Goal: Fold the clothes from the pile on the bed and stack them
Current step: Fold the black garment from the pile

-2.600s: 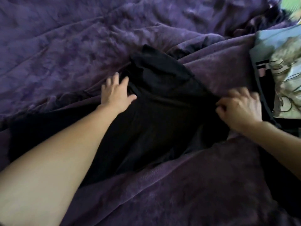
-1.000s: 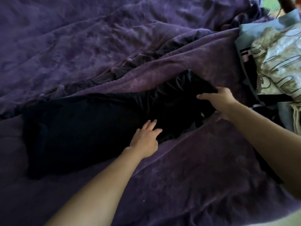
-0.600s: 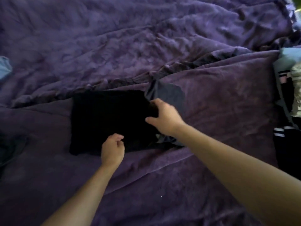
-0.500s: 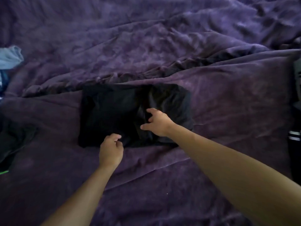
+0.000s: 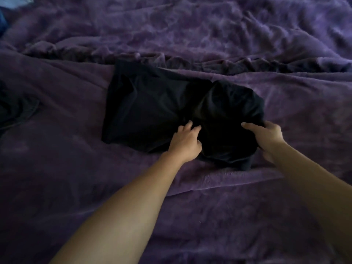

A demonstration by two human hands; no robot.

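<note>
A black garment (image 5: pixel 152 111) lies partly folded on the purple bed cover (image 5: pixel 190 206), flat on its left half and bunched into a thicker fold on its right half. My left hand (image 5: pixel 185 143) rests on the garment's near middle, fingers pressing into the crease between the two halves. My right hand (image 5: pixel 266 138) grips the right end of the folded part, thumb on top and fingers underneath. The clothes pile is out of frame.
A dark piece of clothing (image 5: pixel 13 109) lies at the left edge of the bed. A bit of light blue fabric (image 5: pixel 13 1) shows in the top left corner. A rumpled ridge of the purple cover (image 5: pixel 209 61) runs behind the garment.
The long black garment was folded over from the right onto itself. My right hand has shifted from its middle to the right end; my left hand moved up onto the crease.
</note>
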